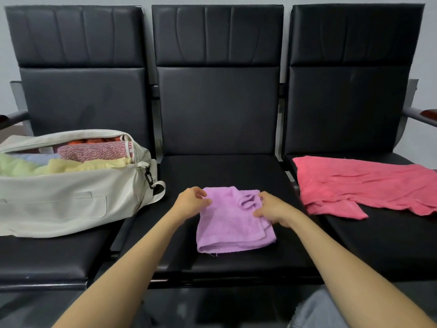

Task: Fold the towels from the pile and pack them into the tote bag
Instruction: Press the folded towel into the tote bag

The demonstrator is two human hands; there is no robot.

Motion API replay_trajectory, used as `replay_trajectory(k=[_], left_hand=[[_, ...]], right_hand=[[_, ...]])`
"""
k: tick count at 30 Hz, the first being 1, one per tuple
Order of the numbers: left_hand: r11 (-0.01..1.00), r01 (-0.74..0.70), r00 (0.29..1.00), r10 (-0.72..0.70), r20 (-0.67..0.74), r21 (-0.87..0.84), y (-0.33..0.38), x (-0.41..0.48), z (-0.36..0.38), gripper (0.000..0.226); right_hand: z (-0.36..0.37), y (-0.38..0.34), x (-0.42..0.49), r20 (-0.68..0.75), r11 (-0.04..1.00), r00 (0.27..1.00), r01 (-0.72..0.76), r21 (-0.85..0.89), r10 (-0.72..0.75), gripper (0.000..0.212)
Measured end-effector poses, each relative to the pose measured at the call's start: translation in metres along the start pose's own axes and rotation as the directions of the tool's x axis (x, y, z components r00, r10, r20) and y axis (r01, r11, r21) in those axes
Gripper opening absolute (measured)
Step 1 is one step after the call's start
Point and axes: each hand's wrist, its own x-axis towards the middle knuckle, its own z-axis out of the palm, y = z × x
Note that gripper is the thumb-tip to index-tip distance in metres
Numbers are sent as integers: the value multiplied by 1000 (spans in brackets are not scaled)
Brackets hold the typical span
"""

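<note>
A lilac towel [233,227], partly folded, lies on the middle black seat. My left hand [190,203] pinches its left edge near the far corner. My right hand [272,210] grips the bunched right edge. A pink towel [364,185] lies spread and rumpled on the right seat. The off-white tote bag [59,200] lies on the left seat with its top open. Inside it are folded towels in green, yellow, light blue and a pink pattern.
Three black padded seats [217,119] stand joined in a row with tall backs against a pale wall. Metal armrests stick out at the far left [14,117] and far right [418,116]. A black clip [147,177] hangs from the bag's strap.
</note>
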Motion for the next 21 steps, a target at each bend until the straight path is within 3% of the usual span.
replay_trajectory(k=[3, 6, 7, 9, 11, 14, 17, 19, 21], left_hand=[[982, -55, 998, 51, 28, 180, 1, -5, 7, 50], [949, -136, 991, 131, 38, 283, 1, -10, 15, 61], [908, -167, 986, 147, 79, 384, 0, -11, 19, 60], [781, -219, 973, 127, 195, 585, -3, -15, 28, 57], [718, -233, 965, 89, 246, 656, -4, -18, 33, 55], [736, -215, 966, 63, 252, 642, -1, -19, 30, 57], [817, -173, 973, 53, 226, 550, 0, -19, 24, 64], [894, -100, 984, 25, 174, 437, 0, -19, 23, 74], [925, -34, 991, -18, 133, 378, 1, -19, 24, 82]], right_hand=[[-1, -2, 2, -126, 1000, 992, 23, 1, -23, 37], [-5, -10, 0, -168, 954, 984, 109, 281, -63, 42], [-6, -9, 0, -196, 952, 979, 106, 285, -51, 45], [-7, -5, -3, -203, 999, 979, 19, 28, -13, 45], [-6, 0, -5, -144, 965, 989, -68, -254, 32, 43], [-10, -1, -8, -155, 943, 986, -112, -312, 65, 60], [-12, -5, -10, -186, 919, 982, -80, -385, 8, 75], [-11, -8, -12, -157, 915, 973, 94, -392, -167, 71], [-8, -11, -19, -5, 882, 949, 291, -371, -315, 60]])
